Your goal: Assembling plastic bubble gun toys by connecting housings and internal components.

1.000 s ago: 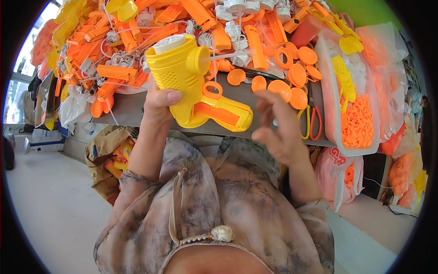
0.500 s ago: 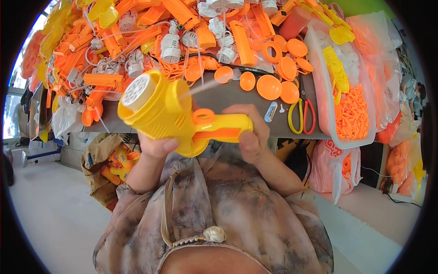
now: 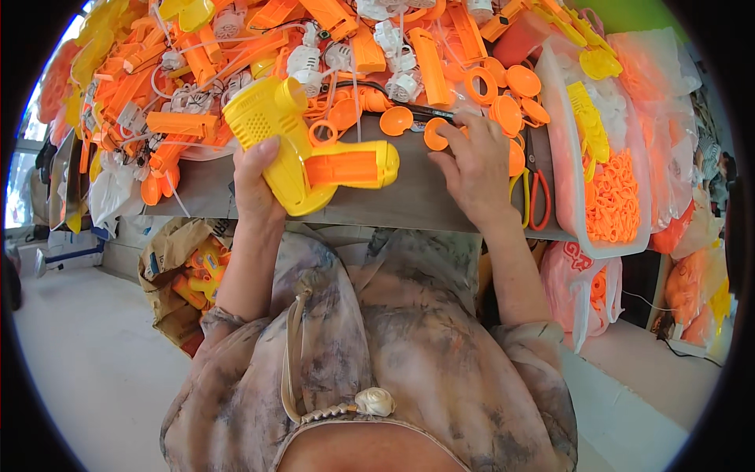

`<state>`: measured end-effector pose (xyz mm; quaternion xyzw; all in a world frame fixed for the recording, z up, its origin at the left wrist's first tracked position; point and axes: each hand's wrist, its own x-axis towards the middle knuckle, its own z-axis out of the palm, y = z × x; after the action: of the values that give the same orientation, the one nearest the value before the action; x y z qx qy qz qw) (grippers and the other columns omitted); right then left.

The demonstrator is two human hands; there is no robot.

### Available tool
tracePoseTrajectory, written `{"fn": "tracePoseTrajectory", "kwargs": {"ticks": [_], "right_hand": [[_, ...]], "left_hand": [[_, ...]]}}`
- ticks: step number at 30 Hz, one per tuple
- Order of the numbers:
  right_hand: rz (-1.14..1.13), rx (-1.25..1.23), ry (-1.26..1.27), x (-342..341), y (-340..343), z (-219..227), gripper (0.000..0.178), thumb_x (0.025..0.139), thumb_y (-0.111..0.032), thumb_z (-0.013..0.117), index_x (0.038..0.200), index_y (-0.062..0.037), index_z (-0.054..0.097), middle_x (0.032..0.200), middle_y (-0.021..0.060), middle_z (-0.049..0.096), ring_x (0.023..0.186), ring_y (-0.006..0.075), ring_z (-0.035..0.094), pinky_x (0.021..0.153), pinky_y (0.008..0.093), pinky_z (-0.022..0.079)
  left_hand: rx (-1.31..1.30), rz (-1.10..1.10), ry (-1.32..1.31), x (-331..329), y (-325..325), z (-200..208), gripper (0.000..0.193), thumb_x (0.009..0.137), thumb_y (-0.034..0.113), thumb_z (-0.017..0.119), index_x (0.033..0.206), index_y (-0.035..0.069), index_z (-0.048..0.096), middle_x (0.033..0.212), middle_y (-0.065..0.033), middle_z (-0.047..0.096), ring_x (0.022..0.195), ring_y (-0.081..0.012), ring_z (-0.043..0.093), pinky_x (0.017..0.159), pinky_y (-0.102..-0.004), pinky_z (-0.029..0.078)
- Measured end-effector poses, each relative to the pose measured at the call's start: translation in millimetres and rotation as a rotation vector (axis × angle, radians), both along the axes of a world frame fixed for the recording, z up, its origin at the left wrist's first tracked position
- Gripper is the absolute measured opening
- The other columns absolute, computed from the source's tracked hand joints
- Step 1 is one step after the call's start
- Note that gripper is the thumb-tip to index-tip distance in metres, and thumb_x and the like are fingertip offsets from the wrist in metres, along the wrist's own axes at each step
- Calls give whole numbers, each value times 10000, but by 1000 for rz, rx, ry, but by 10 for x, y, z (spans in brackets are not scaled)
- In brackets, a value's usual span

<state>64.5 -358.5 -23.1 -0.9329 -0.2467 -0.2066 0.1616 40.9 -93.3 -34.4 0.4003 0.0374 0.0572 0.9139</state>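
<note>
My left hand (image 3: 258, 182) is closed round the body of a yellow toy bubble gun (image 3: 277, 149), held up over the near edge of the table. Its handle points right and shows an orange inside; a round orange piece (image 3: 322, 134) sits by the handle. To the right, my right hand (image 3: 481, 169) reaches palm down over the round orange caps (image 3: 507, 116), thumb and bent fingers apart. One orange cap (image 3: 434, 135) shows right by its fingertips. Whatever lies under the palm is hidden.
Orange shells (image 3: 429, 67), white motor units (image 3: 303, 63) and thin tubes pile up at the back of the grey table (image 3: 358, 203). Red-and-yellow-handled scissors (image 3: 539, 200) lie beside a clear bin (image 3: 562, 185) of orange links. A paper bag (image 3: 161, 275) stands at lower left.
My right hand has let go of the gun's handle and moved right and forward to the orange caps. The gun has turned in my left hand, its white nozzle now out of sight.
</note>
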Motion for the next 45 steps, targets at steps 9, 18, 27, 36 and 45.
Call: {"fn": "tracePoseTrajectory", "kwargs": {"ticks": [9, 18, 27, 36, 45], "right_hand": [[118, 45, -72, 5, -4, -2, 104, 806, -45, 605, 876, -34, 529, 1111, 112, 557, 1032, 280, 519, 855, 404, 409], [286, 1144, 1217, -88, 36, 332, 110, 940, -123, 490, 961, -20, 458, 931, 118, 607, 754, 201, 658, 638, 283, 564], [216, 1227, 1020, -266, 247, 136, 227, 921, -111, 529, 1101, 13, 470, 923, 116, 609, 726, 159, 620, 627, 277, 559], [261, 1295, 961, -478, 283, 115, 313, 916, -61, 539, 1208, 34, 483, 960, 111, 609, 820, 160, 634, 696, 285, 568], [344, 1083, 917, -557, 122, 200, 357, 864, -73, 619, 1170, 70, 507, 1013, 127, 627, 867, 182, 641, 775, 291, 536]], "left_hand": [[56, 6, -68, 128, 35, 79, 502, 778, 160, 600, 1207, -56, 455, 1106, -156, 583, 982, -255, 606, 872, -396, 511], [149, -28, -66, 155, -34, 23, 514, 769, 162, 592, 1205, -71, 451, 1085, -165, 589, 954, -254, 620, 858, -389, 520], [111, -102, -42, 114, -47, 40, 518, 766, 160, 592, 1205, -76, 450, 1081, -168, 591, 941, -261, 626, 843, -386, 527], [49, -139, 58, 37, -187, 121, 524, 724, 177, 620, 1174, -54, 487, 1024, -136, 606, 891, -200, 624, 793, -332, 526], [9, -279, 37, -55, -188, 147, 630, 685, 244, 655, 1209, -44, 458, 1054, -165, 589, 917, -254, 614, 826, -383, 521]]}}
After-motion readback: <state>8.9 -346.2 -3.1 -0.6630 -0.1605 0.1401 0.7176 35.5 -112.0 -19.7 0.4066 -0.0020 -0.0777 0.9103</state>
